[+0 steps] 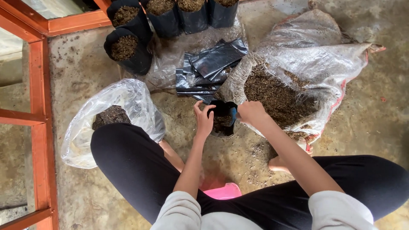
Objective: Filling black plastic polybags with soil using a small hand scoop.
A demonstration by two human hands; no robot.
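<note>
Black plastic makes up the small grow bag (222, 118) that stands on the concrete floor (370, 123) between the two hands, just in front of the person's knees. The left hand (203, 119) cups its near rim with fingers spread, propping the mouth open so the soft wall cannot fold in. The right hand (251, 111) is closed at the opposite rim — whether it pinches the plastic or holds a fistful of soil I cannot tell. Dark soil already shows inside. The woven white sack (306, 64) lies slumped on its side, touching the bag, its mouth spilling brown soil within easy reach. A stack of flat empty bags (211, 64) waits just behind. Filled bags (128, 47) stand upright along the far edge of the floor — out of the way. A clear plastic bag (123, 110) of darker soil rests against the left knee.
</note>
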